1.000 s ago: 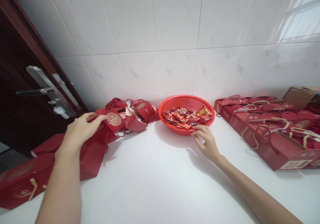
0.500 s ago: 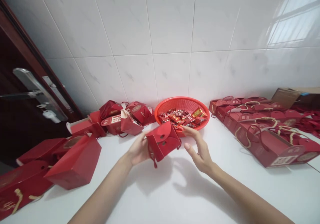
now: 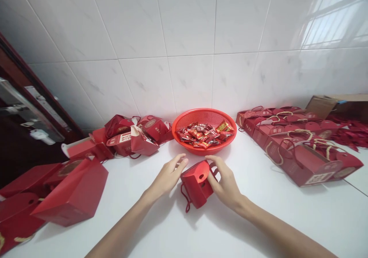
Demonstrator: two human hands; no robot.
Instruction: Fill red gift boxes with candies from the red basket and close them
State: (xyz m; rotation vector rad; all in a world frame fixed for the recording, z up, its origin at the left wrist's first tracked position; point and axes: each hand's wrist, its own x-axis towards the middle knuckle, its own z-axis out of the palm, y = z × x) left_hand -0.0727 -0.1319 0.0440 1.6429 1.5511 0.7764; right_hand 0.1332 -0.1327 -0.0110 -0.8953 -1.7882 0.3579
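Note:
A small red box (image 3: 194, 185) with punched holes in its flaps and a dark red cord loop is low over the white table, at the centre. My right hand (image 3: 225, 181) grips its right side, thumb on the front and fingers behind. Just to the box's upper left is my left hand (image 3: 169, 173), fingers bent and a little apart, holding nothing. Behind both hands stands a red plastic basket (image 3: 204, 149) with wrapped candies (image 3: 202, 133) in it.
Rows of red boxes with rope handles (image 3: 309, 162) stand on the right, beside a cardboard box (image 3: 322, 106). More red boxes (image 3: 71, 193) lie at the left, near a door handle (image 3: 41, 135). A tiled wall (image 3: 189, 28) rises behind.
The small red box has come down and nearer and is turned. My left hand has let go of it, and my right hand has taken hold. The view has shifted slightly.

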